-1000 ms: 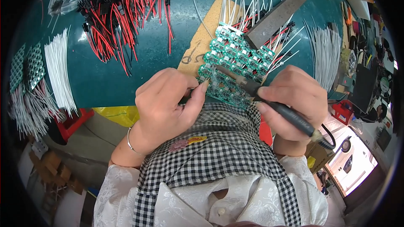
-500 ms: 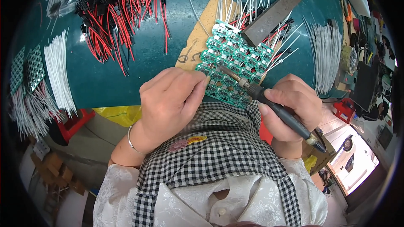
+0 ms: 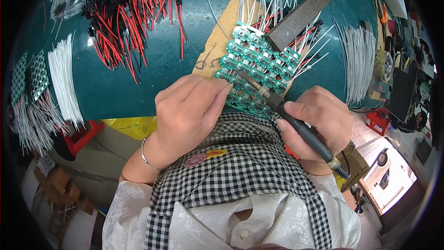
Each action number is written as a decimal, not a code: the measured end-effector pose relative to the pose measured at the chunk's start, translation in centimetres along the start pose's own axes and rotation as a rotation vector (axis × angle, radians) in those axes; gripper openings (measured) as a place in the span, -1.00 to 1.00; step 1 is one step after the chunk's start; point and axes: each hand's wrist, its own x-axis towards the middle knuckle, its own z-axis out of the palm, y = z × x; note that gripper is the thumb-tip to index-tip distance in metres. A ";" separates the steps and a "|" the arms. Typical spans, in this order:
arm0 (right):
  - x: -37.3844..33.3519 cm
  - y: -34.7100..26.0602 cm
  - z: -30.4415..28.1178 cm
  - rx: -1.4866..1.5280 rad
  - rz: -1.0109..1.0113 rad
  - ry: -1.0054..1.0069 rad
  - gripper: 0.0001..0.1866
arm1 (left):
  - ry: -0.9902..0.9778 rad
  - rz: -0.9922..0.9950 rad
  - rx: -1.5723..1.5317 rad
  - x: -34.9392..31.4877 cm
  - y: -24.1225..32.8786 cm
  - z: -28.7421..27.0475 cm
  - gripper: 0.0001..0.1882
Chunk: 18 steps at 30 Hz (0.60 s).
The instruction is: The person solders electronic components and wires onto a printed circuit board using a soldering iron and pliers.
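My right hand is wrapped round the dark handle of a soldering iron. The iron's tip points up and left and reaches the green circuit board panel, though I cannot tell whether it touches. At the panel's lower left edge, my left hand is closed in a pinch; what its fingertips hold, if anything, is too small to make out. Under the panel lies a tan board with handwriting on it. A dark rectangular bar rests across the panel's upper right, over white and red-black wires.
Red-black wires with black connectors are piled at the back left. Bundles of white wires lie left and right. More green panels hang at the far left. Tools line the right side of the green table.
My right hand and the soldering iron have shifted slightly left, with the iron's handle lower at its back end. My left hand has barely moved; the panel stays in place.
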 end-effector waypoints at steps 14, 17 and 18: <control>0.0 -0.3 -0.2 -0.019 -0.002 -0.033 -0.80 | 0.036 -0.001 -0.040 0.4 -0.4 0.6 -0.85; 0.2 -0.3 -0.2 -0.019 -0.046 -0.045 -0.79 | 0.004 -0.003 -0.026 0.4 -0.1 0.1 -0.84; 0.3 -0.3 -0.3 -0.021 -0.045 -0.044 -0.79 | -0.012 0.000 -0.014 0.4 0.0 -0.1 -0.82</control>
